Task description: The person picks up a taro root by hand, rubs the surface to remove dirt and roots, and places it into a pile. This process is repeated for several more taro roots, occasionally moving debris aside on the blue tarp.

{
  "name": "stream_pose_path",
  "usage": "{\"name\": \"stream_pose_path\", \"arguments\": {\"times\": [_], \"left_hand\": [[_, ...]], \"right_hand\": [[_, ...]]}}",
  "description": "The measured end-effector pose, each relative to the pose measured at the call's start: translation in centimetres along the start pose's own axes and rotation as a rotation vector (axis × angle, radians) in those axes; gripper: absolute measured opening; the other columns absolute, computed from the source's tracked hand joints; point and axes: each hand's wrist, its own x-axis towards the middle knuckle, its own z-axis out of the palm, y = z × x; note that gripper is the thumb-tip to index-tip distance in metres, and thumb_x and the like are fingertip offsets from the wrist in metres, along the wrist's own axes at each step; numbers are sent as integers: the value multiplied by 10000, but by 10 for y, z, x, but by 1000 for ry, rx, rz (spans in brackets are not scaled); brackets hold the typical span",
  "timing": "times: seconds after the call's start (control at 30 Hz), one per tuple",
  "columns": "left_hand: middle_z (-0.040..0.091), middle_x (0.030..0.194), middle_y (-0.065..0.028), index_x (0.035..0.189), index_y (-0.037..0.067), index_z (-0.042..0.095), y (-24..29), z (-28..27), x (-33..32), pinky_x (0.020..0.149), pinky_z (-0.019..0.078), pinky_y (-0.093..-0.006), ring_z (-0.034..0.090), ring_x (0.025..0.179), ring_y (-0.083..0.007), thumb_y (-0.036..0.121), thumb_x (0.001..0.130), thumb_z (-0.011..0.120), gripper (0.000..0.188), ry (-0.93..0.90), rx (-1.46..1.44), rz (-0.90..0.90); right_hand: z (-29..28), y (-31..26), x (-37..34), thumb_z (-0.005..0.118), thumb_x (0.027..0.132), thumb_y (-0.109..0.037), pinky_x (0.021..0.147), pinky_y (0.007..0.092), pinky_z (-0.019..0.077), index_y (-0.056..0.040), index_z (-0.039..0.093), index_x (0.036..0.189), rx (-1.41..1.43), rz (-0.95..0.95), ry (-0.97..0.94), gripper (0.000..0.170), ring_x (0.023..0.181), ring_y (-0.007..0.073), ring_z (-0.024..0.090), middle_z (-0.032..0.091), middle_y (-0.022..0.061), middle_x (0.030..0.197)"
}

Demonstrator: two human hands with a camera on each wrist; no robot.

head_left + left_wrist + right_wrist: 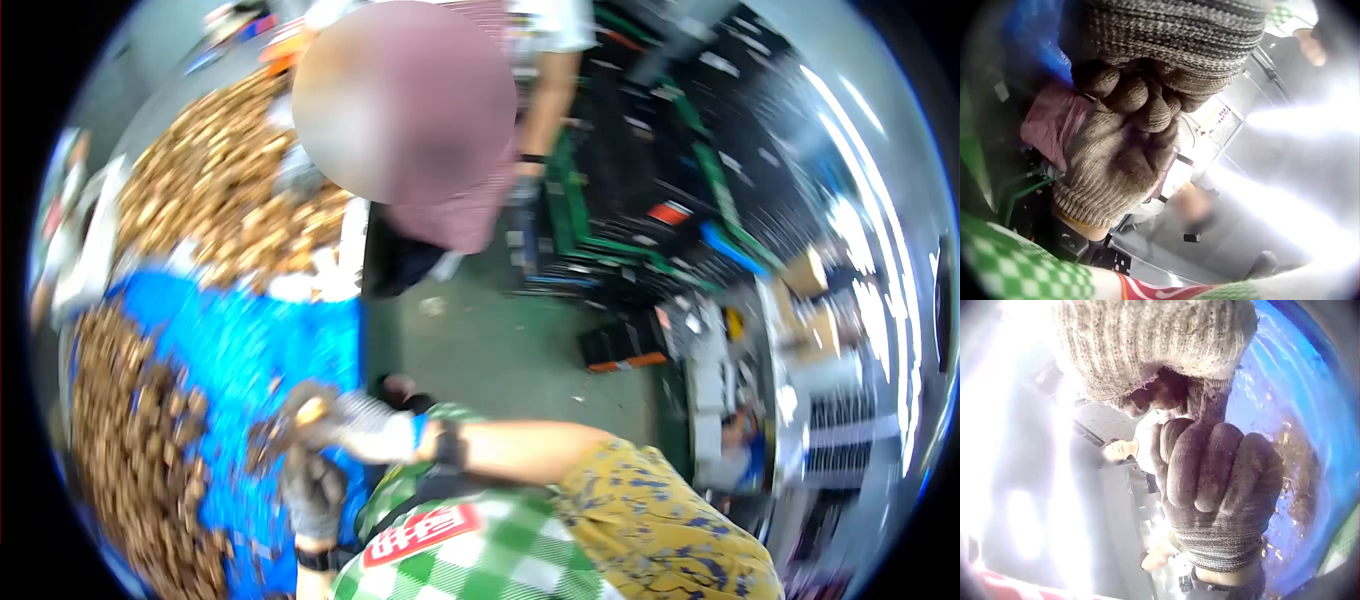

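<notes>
Both hands wear knitted grey-white gloves with dirty, brownish fingers, and they meet at the lower left of the head view. My right hand (375, 425) reaches in from the right and grips a brown, earthy lump (312, 410) with a pale yellow patch. From below comes my left hand (315, 495), its fingers curled against the lump's underside. In the left wrist view, the left glove's (1166, 37) bent fingers press close to the right glove (1110, 162). The right wrist view shows the left hand's curled fingers (1210, 469); the gloves hide most of what lies between.
Under the hands spreads a blue tarp (275, 335) with crumbs on it. A dark brown heap (130, 440) lies left, a lighter heap (210, 170) beyond. Another person in a pink shirt (450, 215) stands ahead. Black and green crates (640, 170) are stacked at right.
</notes>
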Motion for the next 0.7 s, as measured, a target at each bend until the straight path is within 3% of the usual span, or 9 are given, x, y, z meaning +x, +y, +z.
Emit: {"name": "stream_pose_path", "arguments": {"times": [0.1,0.23,0.33,0.37,0.5,0.57,0.63,0.67,0.7], "left_hand": [[463,481,-31,691,103,457,15,-2,-6,400,313,-272,409,393,-125,468,976,429,464,189,93,27],[475,483,-69,785,98,495,18,-21,-9,395,335,-276,424,388,-163,474,956,482,413,363,-295,-58],[508,523,-73,830,100,517,-6,-41,-20,396,344,-277,446,414,-169,469,945,508,387,519,-476,-28],[515,531,-73,838,100,521,-11,-44,-26,397,347,-277,451,421,-169,465,944,512,379,590,-520,-23],[538,575,-63,861,79,529,-17,-46,-41,427,384,-263,474,455,-152,408,955,500,343,810,-491,8],[555,592,-58,877,66,547,-26,-44,-53,442,399,-254,493,473,-141,398,954,513,343,839,-487,68],[572,613,-55,895,52,568,-30,-38,-63,456,412,-249,511,492,-133,386,948,534,340,920,-458,53],[581,625,-55,904,45,579,-30,-34,-64,462,417,-248,519,501,-130,379,942,549,337,987,-431,10],[590,637,-55,913,38,590,-30,-31,-67,468,423,-247,527,510,-127,372,937,564,336,1047,-405,-36]], "right_hand": [[-18,-18,12,619,906,-216,593,306,460,-127,578,1054,-453,259,129,177,681,122,536,571,-5,743],[-70,-3,52,641,886,-292,587,333,447,-127,611,996,-847,40,8,201,609,208,545,590,71,712],[-107,-19,99,620,859,-238,643,397,485,-139,638,967,-1219,75,13,148,748,327,598,630,124,901],[-105,-31,118,615,841,-214,673,425,498,-149,641,991,-1195,287,157,166,827,357,604,626,135,989],[-176,-39,192,595,844,-263,834,464,493,-154,566,1212,-1886,-195,-1,385,1098,336,524,523,139,1244],[-199,-35,223,605,839,-303,917,451,462,-92,568,1195,-1762,-259,54,415,1151,355,497,502,183,1277],[-186,-35,233,623,822,-290,984,454,418,-37,561,1162,-2018,-318,-9,429,1166,390,484,486,244,1267],[-167,-37,232,630,821,-290,1031,453,373,-14,560,1151,-2090,-460,4,436,1193,419,456,474,287,1259],[-141,-38,225,644,819,-250,968,454,429,-26,573,1142,-2027,-676,-21,399,1119,388,522,484,251,1275]]}}
